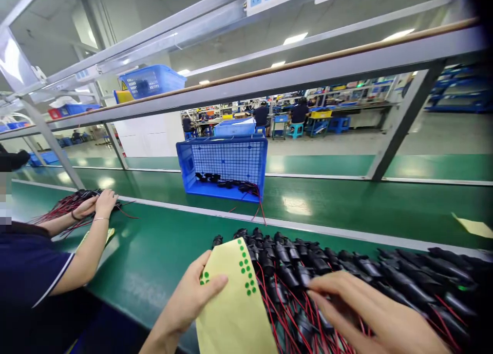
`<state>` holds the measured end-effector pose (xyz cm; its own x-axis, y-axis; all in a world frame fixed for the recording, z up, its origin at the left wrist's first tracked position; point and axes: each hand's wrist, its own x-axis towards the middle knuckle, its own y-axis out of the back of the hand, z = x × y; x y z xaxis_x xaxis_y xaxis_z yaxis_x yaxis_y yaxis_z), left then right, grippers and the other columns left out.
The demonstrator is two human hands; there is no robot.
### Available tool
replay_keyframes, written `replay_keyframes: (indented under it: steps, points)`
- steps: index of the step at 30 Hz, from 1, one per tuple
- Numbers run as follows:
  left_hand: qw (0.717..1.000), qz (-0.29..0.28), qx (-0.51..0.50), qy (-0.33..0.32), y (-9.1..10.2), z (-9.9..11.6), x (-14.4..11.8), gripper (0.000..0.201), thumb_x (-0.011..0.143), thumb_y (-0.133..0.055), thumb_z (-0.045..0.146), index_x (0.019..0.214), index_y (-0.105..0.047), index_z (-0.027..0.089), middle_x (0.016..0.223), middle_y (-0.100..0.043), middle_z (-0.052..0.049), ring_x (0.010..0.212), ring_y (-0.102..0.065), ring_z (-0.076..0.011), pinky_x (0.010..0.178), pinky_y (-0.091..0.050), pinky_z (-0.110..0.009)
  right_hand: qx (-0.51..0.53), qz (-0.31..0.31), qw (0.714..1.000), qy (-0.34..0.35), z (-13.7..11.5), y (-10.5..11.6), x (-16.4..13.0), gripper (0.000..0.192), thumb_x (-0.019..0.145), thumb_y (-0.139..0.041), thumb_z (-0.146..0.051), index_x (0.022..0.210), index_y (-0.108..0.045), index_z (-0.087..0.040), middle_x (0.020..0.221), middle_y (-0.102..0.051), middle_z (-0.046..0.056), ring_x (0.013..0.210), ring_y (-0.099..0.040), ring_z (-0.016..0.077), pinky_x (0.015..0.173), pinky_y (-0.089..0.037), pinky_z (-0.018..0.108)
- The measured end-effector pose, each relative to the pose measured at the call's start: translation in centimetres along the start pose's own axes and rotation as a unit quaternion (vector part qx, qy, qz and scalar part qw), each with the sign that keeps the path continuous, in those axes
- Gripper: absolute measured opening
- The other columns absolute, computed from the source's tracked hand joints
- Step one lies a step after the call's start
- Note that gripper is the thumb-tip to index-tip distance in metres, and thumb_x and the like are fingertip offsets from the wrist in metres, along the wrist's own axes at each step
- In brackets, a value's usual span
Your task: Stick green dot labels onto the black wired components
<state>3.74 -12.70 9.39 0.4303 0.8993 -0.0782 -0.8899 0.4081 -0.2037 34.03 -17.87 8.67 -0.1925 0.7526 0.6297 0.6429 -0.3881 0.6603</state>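
Head view: a flat, pale-yellow sheet (235,318) dotted with round green stickers (242,264) is gripped by the left hand (187,295), thumb uppermost. Black cylindrical parts (283,251) with thin red wires (283,313) are crowded on the smooth green tabletop (154,251); above them, the right hand (370,308) is curled, its grip impossible to tell.

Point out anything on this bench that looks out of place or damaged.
The blue crate seems tipped on its side: its open face points toward the camera, and red wires trail out over its lower edge, which looks odd for a container. No clear tear shows in the yellow sheet in the left hand.
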Motion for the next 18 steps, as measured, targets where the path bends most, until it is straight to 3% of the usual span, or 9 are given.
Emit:
replay_keyframes:
  steps: [2,5,12,15,18]
  points:
    - [0.999,-0.032,-0.039,-0.005,-0.7,0.1,-0.3,0.060,0.080,-0.082,0.043,0.129,-0.060,0.016,0.116,-0.076,-0.015,0.100,-0.076,-0.0280,0.085,-0.059,-0.034,0.022,-0.038,0.996,0.078,-2.8,-1.5,2.3,0.011,0.095,-0.066,-0.023,0.103,-0.069,-0.030,0.090,-0.075,-0.001,0.076,-0.074,0.0134,0.070,-0.058,0.019]
    - [0.996,-0.054,-0.066,-0.007,-1.3,0.4,-0.9,0.056,0.081,-0.082,0.040,0.127,-0.063,0.016,0.111,-0.077,-0.013,0.098,-0.076,-0.0269,0.085,-0.058,-0.033,0.045,-0.019,0.993,0.110,-4.7,-3.3,4.0,0.012,0.099,-0.061,-0.018,0.106,-0.067,-0.026,0.092,-0.073,0.001,0.078,-0.073,0.0129,0.069,-0.057,0.019]
    - [0.993,-0.078,-0.081,-0.021,-1.9,0.7,-1.5,0.043,0.084,-0.079,0.041,0.116,-0.065,0.017,0.099,-0.075,-0.007,0.085,-0.073,-0.0187,0.079,-0.055,-0.027,0.091,-0.010,0.991,0.092,-4.4,-5.2,3.5,0.015,0.099,-0.061,-0.018,0.108,-0.067,-0.028,0.094,-0.071,0.001,0.081,-0.072,0.0132,0.071,-0.055,0.021]
    - [0.996,-0.071,-0.036,-0.026,-1.8,0.1,-1.4,0.044,0.083,-0.078,0.048,0.111,-0.063,0.017,0.093,-0.069,-0.004,0.079,-0.067,-0.0157,0.076,-0.053,-0.025,0.086,-0.006,0.993,0.076,-4.3,-5.4,3.1,0.014,0.100,-0.060,-0.019,0.110,-0.066,-0.028,0.098,-0.071,0.001,0.085,-0.072,0.0140,0.074,-0.056,0.022]
    - [0.998,-0.026,0.059,-0.022,-1.4,-0.5,-1.5,0.048,0.080,-0.076,0.060,0.101,-0.064,0.018,0.088,-0.061,-0.001,0.077,-0.057,-0.0136,0.074,-0.050,-0.022,0.071,-0.023,0.994,0.074,-4.3,-5.3,3.1,0.011,0.102,-0.058,-0.021,0.108,-0.065,-0.027,0.097,-0.071,0.002,0.083,-0.072,0.0136,0.073,-0.056,0.021]
